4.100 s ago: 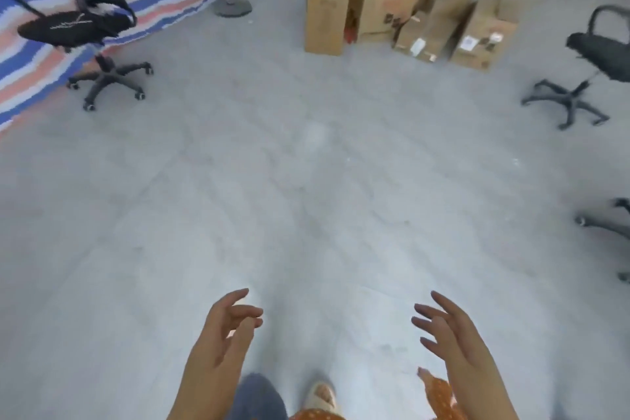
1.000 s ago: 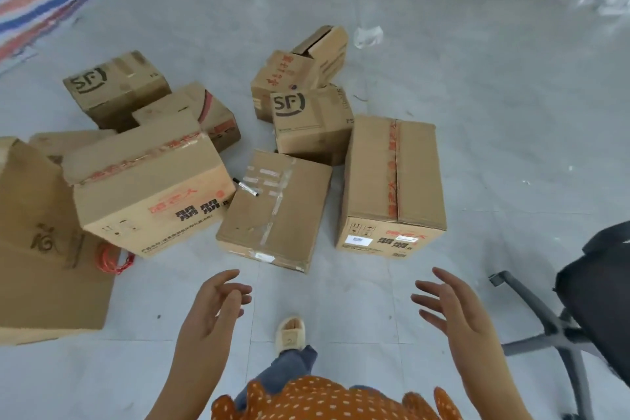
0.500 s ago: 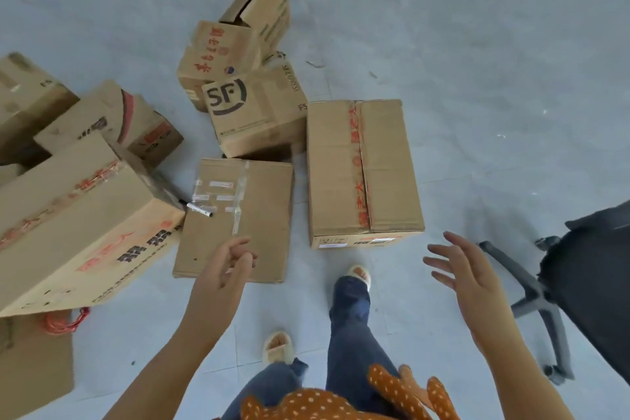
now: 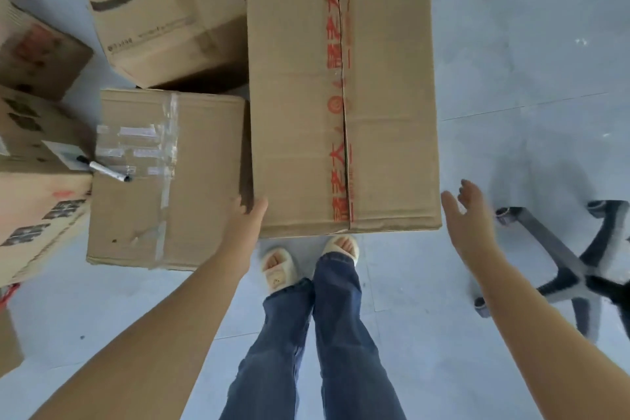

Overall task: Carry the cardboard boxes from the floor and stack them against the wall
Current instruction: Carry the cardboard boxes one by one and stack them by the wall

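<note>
taped box [image 4: 341, 102] right of flat box [image 4: 163, 181], chair base [image 4: 572, 269] far right

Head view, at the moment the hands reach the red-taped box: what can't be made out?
- Left hand fingers: tucked behind the red-taped box edge, so grip unclear.
- SF box: top cut off by the frame.
- Boxes at left: blurred, print unreadable, cropped.
- Chair base: seat out of frame.
- Right hand: apart from the box; contact not yet made.

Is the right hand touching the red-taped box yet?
No, the right hand hovers open beside the red-taped box, with floor showing between them.
</note>
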{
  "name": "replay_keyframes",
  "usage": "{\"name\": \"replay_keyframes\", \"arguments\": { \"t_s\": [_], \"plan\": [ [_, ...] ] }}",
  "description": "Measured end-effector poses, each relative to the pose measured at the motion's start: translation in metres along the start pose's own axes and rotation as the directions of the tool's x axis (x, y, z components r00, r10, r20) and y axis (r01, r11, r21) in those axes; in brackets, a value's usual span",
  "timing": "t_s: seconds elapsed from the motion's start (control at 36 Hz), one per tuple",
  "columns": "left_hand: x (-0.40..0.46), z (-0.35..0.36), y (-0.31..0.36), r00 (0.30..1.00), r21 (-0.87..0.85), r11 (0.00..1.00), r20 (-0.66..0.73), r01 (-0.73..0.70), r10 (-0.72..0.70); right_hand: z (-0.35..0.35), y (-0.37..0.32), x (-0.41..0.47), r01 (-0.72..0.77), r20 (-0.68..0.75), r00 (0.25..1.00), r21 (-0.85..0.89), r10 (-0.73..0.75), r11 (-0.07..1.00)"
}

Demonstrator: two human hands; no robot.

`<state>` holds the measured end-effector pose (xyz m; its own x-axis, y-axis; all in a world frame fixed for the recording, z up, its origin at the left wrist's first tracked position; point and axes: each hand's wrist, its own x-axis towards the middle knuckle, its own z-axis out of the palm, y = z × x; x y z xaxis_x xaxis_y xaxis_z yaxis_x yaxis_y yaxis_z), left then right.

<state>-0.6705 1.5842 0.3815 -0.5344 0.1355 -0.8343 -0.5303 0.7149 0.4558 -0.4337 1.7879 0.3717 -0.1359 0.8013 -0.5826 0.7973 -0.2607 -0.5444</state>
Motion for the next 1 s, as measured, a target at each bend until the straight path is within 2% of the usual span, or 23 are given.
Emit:
{"name": "replay_keyframes", "arguments": {
  "t_s": [0.06, 0.14, 0.25, 0.36, 0.64, 0.72, 0.86, 1.0],
  "plan": [
    [0.037, 0.008, -0.024, 0.996, -0.006, 0.997, 0.049, 0.075, -0.074, 0.023, 0.026, 0.025, -0.067, 0.022, 0.998, 0.073, 0.066, 0.995],
    [0.057, 0.018, -0.049, 0.99, -0.105, 0.989, 0.108, 0.103, -0.092, 0.048, 0.057, 0.041, -0.188, 0.086, 0.981, 0.198, 0.174, 0.962],
    [0.064, 0.025, -0.069, 0.988, -0.258, 0.961, 0.138, 0.098, -0.064, 0.055, 0.07, 0.041, -0.228, 0.114, 0.974, 0.451, 0.198, 0.863],
    [0.065, 0.025, -0.065, 0.996, -0.282, 0.959, 0.083, 0.037, -0.014, 0.052, 0.064, 0.038, -0.221, 0.143, 0.975, 0.575, 0.169, 0.788],
    [0.002, -0.02, 0.022, 0.996, -0.408, 0.909, -0.028, -0.084, 0.079, -0.004, -0.035, -0.017, -0.121, 0.08, 0.993, 0.583, 0.092, 0.803],
    [-0.028, -0.042, 0.047, 0.994, -0.445, 0.889, -0.064, -0.106, 0.086, -0.02, -0.066, -0.049, -0.131, 0.099, 0.991, 0.578, 0.09, 0.806],
    [-0.084, -0.1, 0.048, 0.989, -0.465, 0.879, -0.144, -0.102, 0.039, -0.035, -0.103, -0.11, -0.156, 0.165, 0.983, 0.537, 0.078, 0.829],
    [-0.143, -0.146, 0.036, 0.977, -0.541, 0.83, -0.212, -0.134, 0.02, -0.044, -0.146, -0.161, -0.163, 0.149, 0.984, 0.513, 0.1, 0.843]
  ]
}}
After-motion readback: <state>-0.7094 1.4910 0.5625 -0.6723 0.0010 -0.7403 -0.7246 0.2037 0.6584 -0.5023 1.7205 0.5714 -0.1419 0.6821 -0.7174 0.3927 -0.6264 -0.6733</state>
